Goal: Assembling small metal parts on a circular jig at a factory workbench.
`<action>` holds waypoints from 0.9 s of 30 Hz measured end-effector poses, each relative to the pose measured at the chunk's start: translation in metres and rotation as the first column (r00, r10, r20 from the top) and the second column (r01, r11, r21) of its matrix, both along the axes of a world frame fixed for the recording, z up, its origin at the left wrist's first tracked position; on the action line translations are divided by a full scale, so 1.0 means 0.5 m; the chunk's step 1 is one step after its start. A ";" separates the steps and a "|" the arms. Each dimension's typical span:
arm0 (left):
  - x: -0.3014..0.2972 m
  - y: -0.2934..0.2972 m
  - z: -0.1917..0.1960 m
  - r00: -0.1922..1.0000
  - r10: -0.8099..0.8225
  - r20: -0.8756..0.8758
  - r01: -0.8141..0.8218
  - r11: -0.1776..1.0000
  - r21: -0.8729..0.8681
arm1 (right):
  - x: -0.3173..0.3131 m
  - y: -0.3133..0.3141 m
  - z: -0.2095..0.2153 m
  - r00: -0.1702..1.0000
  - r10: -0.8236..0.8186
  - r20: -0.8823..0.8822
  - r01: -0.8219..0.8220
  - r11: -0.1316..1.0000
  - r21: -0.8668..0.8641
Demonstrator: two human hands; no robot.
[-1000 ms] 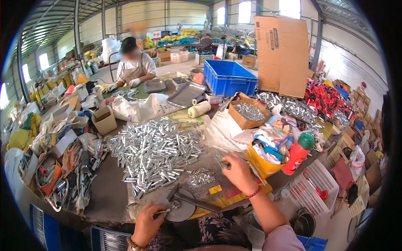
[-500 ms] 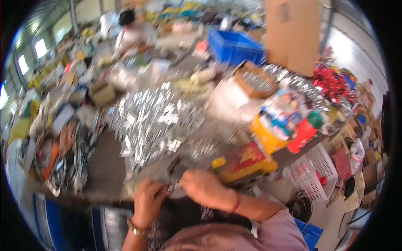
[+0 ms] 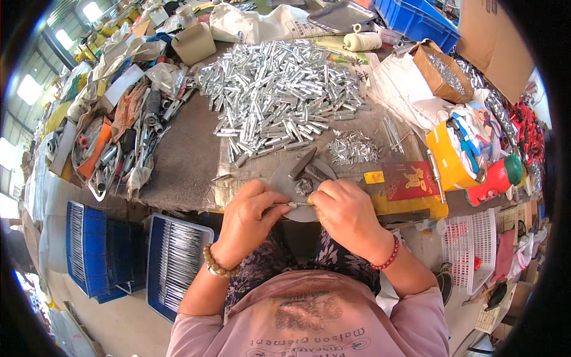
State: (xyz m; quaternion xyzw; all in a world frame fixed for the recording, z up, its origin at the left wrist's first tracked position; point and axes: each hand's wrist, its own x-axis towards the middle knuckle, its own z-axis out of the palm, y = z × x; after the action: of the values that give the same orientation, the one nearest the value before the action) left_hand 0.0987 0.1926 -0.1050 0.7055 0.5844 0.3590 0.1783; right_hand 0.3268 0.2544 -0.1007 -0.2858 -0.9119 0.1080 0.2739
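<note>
My left hand (image 3: 253,209) pinches a small silver metal pin (image 3: 295,204) between thumb and fingers, level over the near part of a round grey metal plate (image 3: 278,176). The fingers of my right hand (image 3: 348,208) are closed at the pin's other end; whether they hold a separate small part cannot be told. On the plate lie a metal tool with a wedge-shaped head (image 3: 302,164) and a dark lump (image 3: 304,187). Beyond it spreads a large heap of silver metal tubes (image 3: 279,95). A smaller pile of thin metal pins (image 3: 353,147) lies to the right.
Right of the pins are a red card (image 3: 411,180), an orange-yellow box (image 3: 450,156) and a red jar with green lid (image 3: 496,181). Tools and scrap (image 3: 122,140) crowd the left. Below the bench, a blue crate (image 3: 152,285) holds metal rods; a white basket (image 3: 470,247) stands right.
The view has swung down and steadied, so the bench appears larger and sharper. Both hands remain close together, now visibly at the small metal pin above the round plate.
</note>
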 end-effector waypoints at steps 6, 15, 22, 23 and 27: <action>-0.001 0.003 0.001 1.000 -0.014 -0.023 0.014 1.000 0.001 | 0.002 -0.002 0.004 1.000 -0.012 -0.026 0.012 1.000 -0.003; 0.004 0.007 -0.012 0.999 -0.003 0.036 0.002 1.000 0.029 | 0.006 0.011 0.002 0.998 0.056 0.031 -0.056 0.998 0.023; 0.000 0.008 -0.024 0.997 -0.014 0.074 0.015 1.000 -0.009 | -0.012 0.009 -0.004 0.997 0.067 0.049 -0.070 0.996 0.054; 0.000 0.006 -0.024 0.998 -0.016 0.065 0.017 1.000 -0.011 | -0.011 0.007 -0.004 0.996 0.064 0.056 -0.067 0.996 0.056; 0.002 0.005 -0.016 0.996 -0.012 0.083 0.015 0.999 -0.042 | 0.003 0.010 0.000 0.999 0.033 -0.013 -0.033 0.999 0.025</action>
State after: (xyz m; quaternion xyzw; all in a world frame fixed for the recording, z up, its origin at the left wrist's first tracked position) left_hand 0.0994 0.1949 -0.1128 0.6900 0.5793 0.3741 0.2199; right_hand 0.3285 0.2595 -0.1006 -0.2664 -0.9159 0.1031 0.2820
